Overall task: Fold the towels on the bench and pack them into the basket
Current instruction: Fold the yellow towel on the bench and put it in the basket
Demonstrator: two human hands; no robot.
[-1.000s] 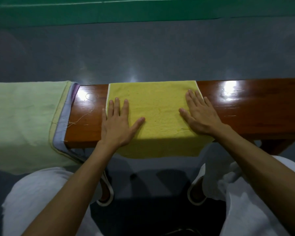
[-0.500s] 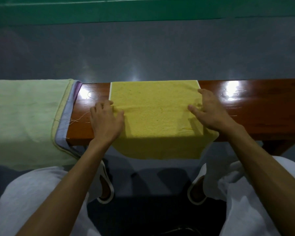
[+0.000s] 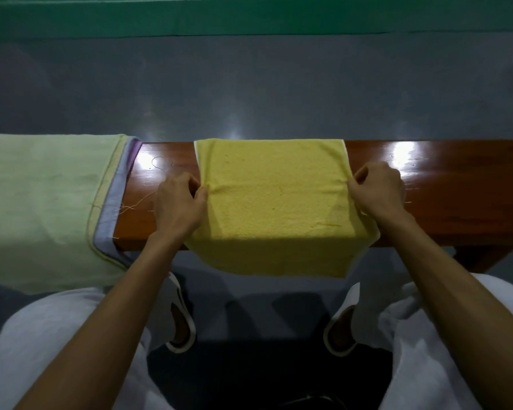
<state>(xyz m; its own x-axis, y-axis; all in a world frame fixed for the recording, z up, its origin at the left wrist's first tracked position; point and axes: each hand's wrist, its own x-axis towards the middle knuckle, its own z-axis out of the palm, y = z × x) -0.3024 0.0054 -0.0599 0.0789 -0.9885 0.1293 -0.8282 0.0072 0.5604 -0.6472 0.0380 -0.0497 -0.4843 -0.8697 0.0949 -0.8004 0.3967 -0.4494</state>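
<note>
Now curled, left hand (image 3: 178,208) and right hand (image 3: 376,193) pinch yellow towel's (image 3: 276,202) side edges.

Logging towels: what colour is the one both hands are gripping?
The towel is yellow, seen best in the head view.

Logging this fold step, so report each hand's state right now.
Left hand: closed, pinching the left edge of the yellow towel.
Right hand: closed, gripping the towel's right edge.
</note>
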